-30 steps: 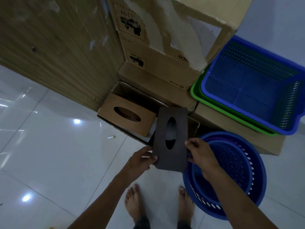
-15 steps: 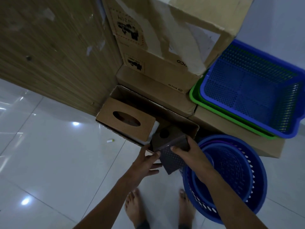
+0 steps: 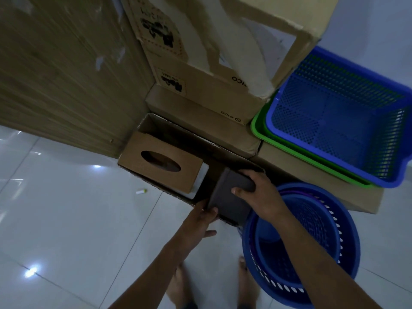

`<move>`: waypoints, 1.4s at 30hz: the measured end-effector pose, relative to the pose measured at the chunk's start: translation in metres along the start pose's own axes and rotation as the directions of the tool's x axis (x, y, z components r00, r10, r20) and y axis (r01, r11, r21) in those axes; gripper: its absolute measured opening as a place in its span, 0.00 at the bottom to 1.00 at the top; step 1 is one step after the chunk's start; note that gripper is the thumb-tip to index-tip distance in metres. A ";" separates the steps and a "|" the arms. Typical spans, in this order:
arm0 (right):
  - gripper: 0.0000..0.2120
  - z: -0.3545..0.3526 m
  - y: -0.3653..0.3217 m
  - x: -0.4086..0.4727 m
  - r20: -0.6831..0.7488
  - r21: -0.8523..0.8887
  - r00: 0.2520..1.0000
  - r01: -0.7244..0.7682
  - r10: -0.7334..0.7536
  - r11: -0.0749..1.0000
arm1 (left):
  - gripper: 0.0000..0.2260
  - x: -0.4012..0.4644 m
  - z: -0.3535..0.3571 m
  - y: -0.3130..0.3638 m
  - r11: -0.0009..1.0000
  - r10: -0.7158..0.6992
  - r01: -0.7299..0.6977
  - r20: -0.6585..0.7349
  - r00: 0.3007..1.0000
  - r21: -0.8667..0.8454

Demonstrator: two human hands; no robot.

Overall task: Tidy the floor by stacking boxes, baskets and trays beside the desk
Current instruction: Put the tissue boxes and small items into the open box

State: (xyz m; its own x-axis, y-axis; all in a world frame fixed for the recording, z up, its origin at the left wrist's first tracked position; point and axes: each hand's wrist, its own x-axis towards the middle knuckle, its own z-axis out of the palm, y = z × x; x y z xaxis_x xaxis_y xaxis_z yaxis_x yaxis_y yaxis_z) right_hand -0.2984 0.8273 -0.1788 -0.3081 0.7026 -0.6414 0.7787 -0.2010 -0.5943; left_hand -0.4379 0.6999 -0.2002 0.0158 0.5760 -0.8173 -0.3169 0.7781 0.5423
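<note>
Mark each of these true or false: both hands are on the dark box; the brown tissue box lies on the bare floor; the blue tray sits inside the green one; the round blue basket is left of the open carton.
1. Both hands are on the dark box. True: the left hand and right hand hold the dark box.
2. The brown tissue box lies on the bare floor. False: the brown tissue box sits in the open carton.
3. The blue tray sits inside the green one. True: the blue tray nests in the green tray.
4. The round blue basket is left of the carton. False: the round blue basket is to its right.
</note>
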 end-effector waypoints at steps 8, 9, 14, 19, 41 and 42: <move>0.26 0.007 0.025 0.067 0.027 0.042 0.999 -0.036 0.034 0.998 | 0.20 0.058 0.005 -0.003 0.981 0.052 -0.054 -0.017 0.999 -0.185; 0.27 0.010 0.030 0.074 0.029 0.036 0.999 -0.031 0.030 0.999 | 0.22 0.068 0.005 -0.006 0.972 0.054 -0.059 -0.026 0.998 -0.229; 0.32 0.030 0.047 0.094 -0.017 -0.145 0.999 0.048 -0.050 0.988 | 0.21 0.104 0.011 -0.014 0.907 0.054 -0.073 -0.057 0.997 -0.414; 0.34 0.045 0.051 0.099 0.029 -0.210 0.996 0.088 -0.083 0.974 | 0.22 0.124 0.010 -0.020 0.875 0.052 -0.090 -0.092 0.994 -0.476; 0.26 0.042 0.041 0.044 0.066 -0.661 0.963 0.239 -0.262 0.711 | 0.24 0.061 0.007 -0.012 0.994 0.012 -0.024 -0.111 0.994 -0.110; 0.24 0.038 0.038 0.032 0.073 -0.624 0.954 0.271 -0.291 0.733 | 0.23 0.050 0.007 -0.015 1.000 0.011 -0.012 -0.119 0.993 -0.008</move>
State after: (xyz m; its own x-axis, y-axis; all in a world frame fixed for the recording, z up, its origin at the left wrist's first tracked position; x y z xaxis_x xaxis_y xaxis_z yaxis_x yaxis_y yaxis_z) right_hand -0.2995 0.8161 -0.2406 -0.5604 0.6791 -0.4740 0.8281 0.4694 -0.3064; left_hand -0.4253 0.7189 -0.2479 -0.1006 0.5505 -0.8287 -0.3244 0.7693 0.5504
